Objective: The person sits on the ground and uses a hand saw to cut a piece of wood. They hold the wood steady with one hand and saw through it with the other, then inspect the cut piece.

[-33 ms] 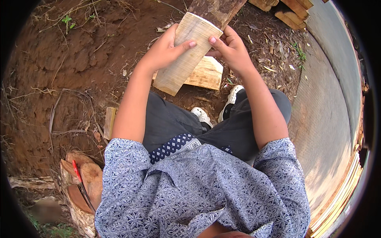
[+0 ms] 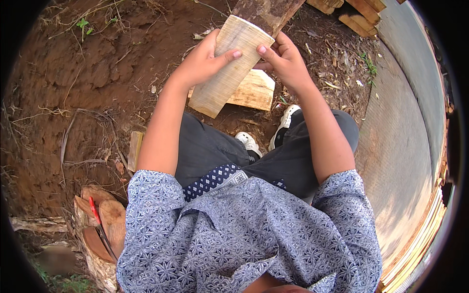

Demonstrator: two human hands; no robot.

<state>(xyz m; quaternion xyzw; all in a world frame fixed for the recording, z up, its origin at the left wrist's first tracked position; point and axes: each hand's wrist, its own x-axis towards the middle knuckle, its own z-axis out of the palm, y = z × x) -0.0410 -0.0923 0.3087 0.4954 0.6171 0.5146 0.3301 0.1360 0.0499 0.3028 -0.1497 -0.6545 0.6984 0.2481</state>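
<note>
Both of my hands grip a pale, flat wooden board (image 2: 229,61), slanted with its lower end toward my knees. My left hand (image 2: 205,61) wraps its left edge, thumb across the face and fingers hidden behind. At the upper right edge, my right hand (image 2: 286,61) presses its thumb on the board, its other fingers curled at the back. Past the board's curved top end, a darker, rough brown plank (image 2: 266,14) shows; whether it touches the board I cannot tell. Below and behind the board sits a light wooden block (image 2: 254,90), partly covered by it.
A red-handled tool with a narrow dark blade (image 2: 99,222) leans across cut log pieces (image 2: 113,219) at lower left. A small wood offcut (image 2: 135,151) lies beside my left arm. Split wood (image 2: 360,22) is piled at upper right, near a large grey curved sheet (image 2: 398,112).
</note>
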